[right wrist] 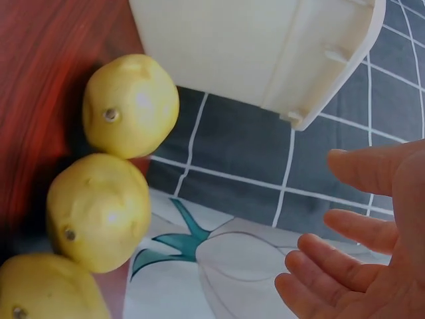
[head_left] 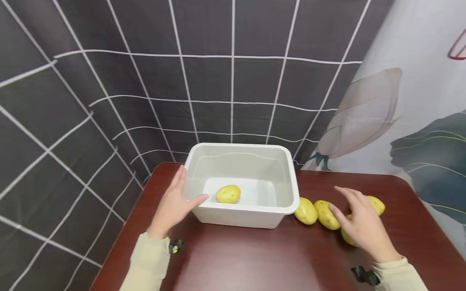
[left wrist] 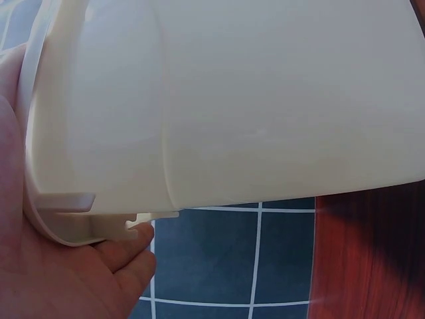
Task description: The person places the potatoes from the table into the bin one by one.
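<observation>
A white plastic bin (head_left: 238,218) stands on the table, with one yellow potato (head_left: 228,194) lying on its floor. My left hand (head_left: 174,204) rests against the bin's left end, fingers extended along the rim and thumb reaching over the front left corner. In the left wrist view, fingertips (left wrist: 141,249) show at the rim's corner beside the bin's outer wall. Over a row of several potatoes (head_left: 327,215) right of the bin hovers my right hand (head_left: 364,226). Its fingers are spread and hold nothing, as the right wrist view also shows. The hand partly hides two of the potatoes.
The dark red wooden table (head_left: 236,258) carries everything. Behind it and on the left hangs a dark grey curtain (head_left: 204,81) with white grid lines. A pale cloth (head_left: 418,121) with a flower print hangs at the right.
</observation>
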